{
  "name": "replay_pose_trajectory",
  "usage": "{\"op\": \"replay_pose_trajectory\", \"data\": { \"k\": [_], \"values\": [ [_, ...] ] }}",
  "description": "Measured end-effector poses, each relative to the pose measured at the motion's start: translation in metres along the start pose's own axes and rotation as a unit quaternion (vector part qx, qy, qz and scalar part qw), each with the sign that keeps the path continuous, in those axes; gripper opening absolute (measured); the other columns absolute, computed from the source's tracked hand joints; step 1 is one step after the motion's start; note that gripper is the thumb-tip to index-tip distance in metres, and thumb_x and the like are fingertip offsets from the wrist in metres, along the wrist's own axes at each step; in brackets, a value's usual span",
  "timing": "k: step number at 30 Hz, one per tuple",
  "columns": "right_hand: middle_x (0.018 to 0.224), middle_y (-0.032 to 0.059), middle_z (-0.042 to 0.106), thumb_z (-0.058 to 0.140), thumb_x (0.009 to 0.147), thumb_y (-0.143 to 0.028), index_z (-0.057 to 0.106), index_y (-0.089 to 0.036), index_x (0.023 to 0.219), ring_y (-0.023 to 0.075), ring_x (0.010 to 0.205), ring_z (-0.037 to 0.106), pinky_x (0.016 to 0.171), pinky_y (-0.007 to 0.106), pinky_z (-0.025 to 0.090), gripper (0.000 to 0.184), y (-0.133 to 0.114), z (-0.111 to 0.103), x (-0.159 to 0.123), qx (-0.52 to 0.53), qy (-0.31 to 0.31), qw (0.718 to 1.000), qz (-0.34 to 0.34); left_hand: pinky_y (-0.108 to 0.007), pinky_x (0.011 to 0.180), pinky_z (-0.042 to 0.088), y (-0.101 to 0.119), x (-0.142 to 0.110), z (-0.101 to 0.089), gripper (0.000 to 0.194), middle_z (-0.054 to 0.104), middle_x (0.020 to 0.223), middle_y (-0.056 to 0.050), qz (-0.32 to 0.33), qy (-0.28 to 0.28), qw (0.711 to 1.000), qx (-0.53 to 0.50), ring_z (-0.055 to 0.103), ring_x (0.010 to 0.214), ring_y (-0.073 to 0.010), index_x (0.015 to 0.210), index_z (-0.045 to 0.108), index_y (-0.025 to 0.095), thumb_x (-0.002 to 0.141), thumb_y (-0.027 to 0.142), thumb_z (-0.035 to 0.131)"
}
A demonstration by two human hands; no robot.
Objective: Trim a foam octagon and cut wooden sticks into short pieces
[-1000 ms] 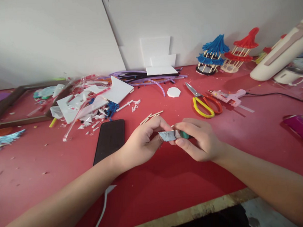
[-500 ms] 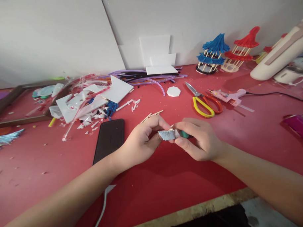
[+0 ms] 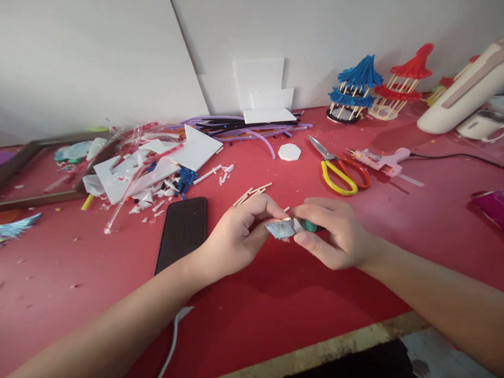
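Both my hands meet over the middle of the red table (image 3: 280, 298). My right hand (image 3: 332, 233) is closed around a small utility knife with a green handle (image 3: 309, 225), and its grey blade (image 3: 280, 228) sticks out to the left. My left hand (image 3: 237, 236) pinches at the blade's tip, thumb below and forefinger on top. Whether a thin wooden stick lies between those fingers is too small to tell. Several short wooden sticks (image 3: 252, 194) lie just behind my left hand.
A black phone (image 3: 182, 231) lies left of my hands. Behind it sits a heap of white scraps and plastic (image 3: 143, 165). Scissors with yellow and red handles (image 3: 338, 172), a pink glue gun (image 3: 381, 161), a white octagon (image 3: 289, 152) and two small pagoda models (image 3: 376, 88) stand farther back.
Hardly anything has moved. My left forefinger has curled a little further over the blade tip, and the knife sits a touch lower.
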State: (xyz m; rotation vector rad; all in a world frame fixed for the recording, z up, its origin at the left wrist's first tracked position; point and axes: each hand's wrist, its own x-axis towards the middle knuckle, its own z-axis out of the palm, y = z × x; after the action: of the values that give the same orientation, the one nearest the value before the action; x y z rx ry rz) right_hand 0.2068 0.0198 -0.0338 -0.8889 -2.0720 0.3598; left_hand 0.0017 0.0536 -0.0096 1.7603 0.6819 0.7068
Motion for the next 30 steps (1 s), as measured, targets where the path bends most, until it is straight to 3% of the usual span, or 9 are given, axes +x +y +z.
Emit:
{"op": "replay_pose_trajectory", "data": {
  "k": [15,30],
  "values": [
    [0.066,-0.0003,0.053,0.052,0.090,-0.032,0.056,-0.018,0.091,0.0122,0.058,0.042,0.055,0.026,0.038,0.015,0.0000,0.0014,-0.0005,-0.021,0.004,1.000,-0.007,-0.022,0.059,0.044,0.0010,0.0038,0.0005,0.008,0.060,0.076,-0.002,-0.002,-0.018,1.000,-0.002,0.056,0.067,-0.0105,0.087,0.053,0.016,0.085,0.008,0.051],
    [0.066,-0.0006,0.054,0.055,0.089,-0.030,0.056,-0.018,0.088,0.0115,0.058,0.044,0.054,0.025,0.038,0.012,-0.0027,-0.0003,0.0000,0.008,-0.007,1.000,-0.011,-0.023,0.064,0.046,0.0015,0.0020,-0.0015,0.008,0.060,0.074,0.000,0.029,-0.013,0.999,0.043,0.055,0.066,-0.0102,0.081,0.057,0.016,0.088,0.012,0.055]
  ]
}}
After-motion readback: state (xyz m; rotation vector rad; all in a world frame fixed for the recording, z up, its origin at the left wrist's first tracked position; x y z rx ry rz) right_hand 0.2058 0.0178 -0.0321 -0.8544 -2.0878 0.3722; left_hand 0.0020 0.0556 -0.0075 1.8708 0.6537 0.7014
